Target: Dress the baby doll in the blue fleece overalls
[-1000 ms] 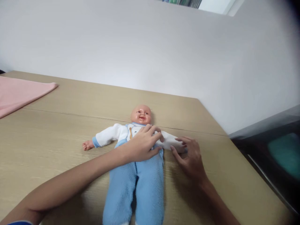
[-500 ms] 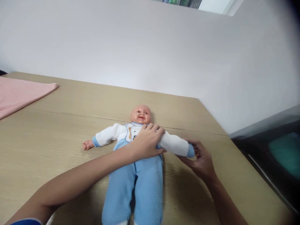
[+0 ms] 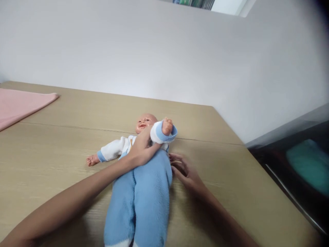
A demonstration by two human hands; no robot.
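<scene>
A baby doll (image 3: pixel 140 192) in a blue and white fleece suit lies on a light wooden table (image 3: pixel 64 113), head toward the wall. My left hand (image 3: pixel 140 151) is closed around the doll's white-sleeved arm near the chest, and that arm (image 3: pixel 164 131) sticks up off the table. My right hand (image 3: pixel 183 169) lies against the doll's right flank, fingers curled and slipping under the body. The doll's other arm (image 3: pixel 106 152) rests flat, stretched to the left.
A pink cloth (image 3: pixel 17 104) lies at the table's far left. A white wall runs behind the table. Past the table's right edge sits a dark surface with a teal object (image 3: pixel 308 164).
The doll's right-side arm, which lay stretched on the table in my right hand, now points up in my left hand. My right hand has let go and moved to the doll's side.
</scene>
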